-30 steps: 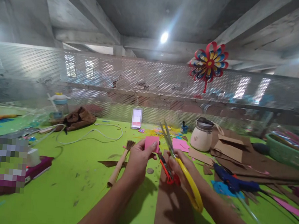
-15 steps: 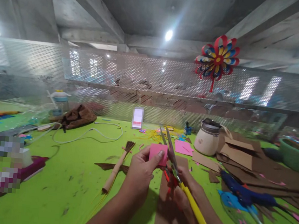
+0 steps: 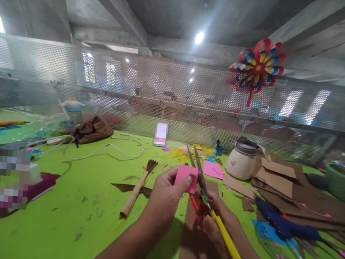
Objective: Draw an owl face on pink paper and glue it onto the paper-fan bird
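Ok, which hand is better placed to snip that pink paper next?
Likely the right hand: it holds the yellow-handled scissors, open close beside the pink paper, while the left hand pinches that paper.

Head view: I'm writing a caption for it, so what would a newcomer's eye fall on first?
Probably the red, blue and yellow looped-petal flower, at the upper right against the perforated grey screen. Next come the yellow-handled metal scissors in the right hand, blades parted beside the square pink paper that the left hand holds above the green tabletop.

Lidded jar [image 3: 240,162], multicoloured flower [image 3: 258,68], green basket [image 3: 342,186]
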### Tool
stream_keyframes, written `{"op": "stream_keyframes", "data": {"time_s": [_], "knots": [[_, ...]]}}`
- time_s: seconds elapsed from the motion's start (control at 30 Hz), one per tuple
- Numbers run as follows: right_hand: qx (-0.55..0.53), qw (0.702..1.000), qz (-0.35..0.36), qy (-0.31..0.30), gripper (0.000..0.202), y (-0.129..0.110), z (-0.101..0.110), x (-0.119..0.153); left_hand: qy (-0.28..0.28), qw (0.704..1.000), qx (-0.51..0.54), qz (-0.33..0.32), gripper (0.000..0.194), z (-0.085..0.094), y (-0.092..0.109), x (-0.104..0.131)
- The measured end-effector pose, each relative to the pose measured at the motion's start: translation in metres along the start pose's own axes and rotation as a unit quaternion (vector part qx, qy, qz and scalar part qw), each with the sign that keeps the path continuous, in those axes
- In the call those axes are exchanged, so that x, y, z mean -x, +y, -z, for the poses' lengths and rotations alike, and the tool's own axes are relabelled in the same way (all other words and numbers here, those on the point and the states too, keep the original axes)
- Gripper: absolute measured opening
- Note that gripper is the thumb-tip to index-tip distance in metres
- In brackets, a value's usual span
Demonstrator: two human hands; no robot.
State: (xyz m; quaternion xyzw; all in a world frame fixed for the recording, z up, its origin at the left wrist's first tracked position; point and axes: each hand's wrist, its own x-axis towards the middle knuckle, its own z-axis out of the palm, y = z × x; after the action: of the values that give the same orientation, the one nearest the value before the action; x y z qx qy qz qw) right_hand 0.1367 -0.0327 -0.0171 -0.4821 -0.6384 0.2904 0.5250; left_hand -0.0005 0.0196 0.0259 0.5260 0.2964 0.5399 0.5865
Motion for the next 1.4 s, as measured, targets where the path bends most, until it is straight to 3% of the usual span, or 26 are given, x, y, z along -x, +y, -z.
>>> {"op": "stream_keyframes", "data": {"time_s": [0.53, 0.97, 1.17, 1.4], "knots": [[0.026, 0.999, 0.008, -0.040, 0.055, -0.006, 0.014, 0.000, -0.011, 0.999, -0.019, -0.025, 0.018, 0.003, 0.002, 0.000], [0.054, 0.997, 0.021, -0.045, 0.051, 0.003, 0.018, -0.002, -0.014, 1.000, -0.013, -0.022, 0.019, 0.004, -0.001, -0.004], [0.081, 0.997, 0.013, 0.003, 0.050, -0.003, 0.016, -0.002, -0.014, 1.000, 0.000, -0.007, 0.019, 0.005, 0.000, -0.005], [0.031, 0.998, -0.018, 0.059, 0.052, -0.015, 0.017, -0.005, -0.035, 0.999, 0.001, 0.034, 0.023, 0.001, 0.000, -0.007]]}}
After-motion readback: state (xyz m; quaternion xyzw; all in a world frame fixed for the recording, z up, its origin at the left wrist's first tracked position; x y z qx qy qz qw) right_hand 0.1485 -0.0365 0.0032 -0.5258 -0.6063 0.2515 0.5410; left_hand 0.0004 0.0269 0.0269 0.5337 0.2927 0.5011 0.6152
